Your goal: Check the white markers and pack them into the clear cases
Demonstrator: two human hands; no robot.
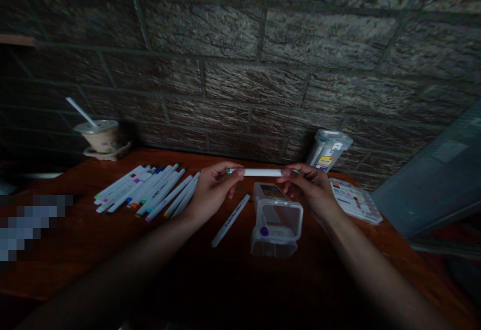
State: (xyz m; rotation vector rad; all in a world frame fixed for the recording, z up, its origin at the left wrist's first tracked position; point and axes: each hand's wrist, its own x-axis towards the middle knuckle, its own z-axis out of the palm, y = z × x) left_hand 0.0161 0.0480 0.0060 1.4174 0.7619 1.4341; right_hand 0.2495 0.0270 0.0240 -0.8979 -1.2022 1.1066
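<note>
Between my two hands a white marker (263, 172) with green ends is held level above the table. My left hand (216, 185) pinches its left end, and my right hand (310, 184) pinches the right end. Below them a clear plastic case (276, 219) lies on its side, its mouth facing me, with a purple-ended marker (264, 231) inside. Left of the case lies a single white marker (230, 220), slanting on the wood. A loose pile of several white markers (150, 189) with coloured ends spreads left of my left hand.
A lidded drink cup (99, 134) with a straw stands on a holder at the back left. Behind my right hand stands another clear container (326, 150); a flat plastic box (355, 199) lies to its right. A brick wall (233, 79) borders the wooden table (180, 265).
</note>
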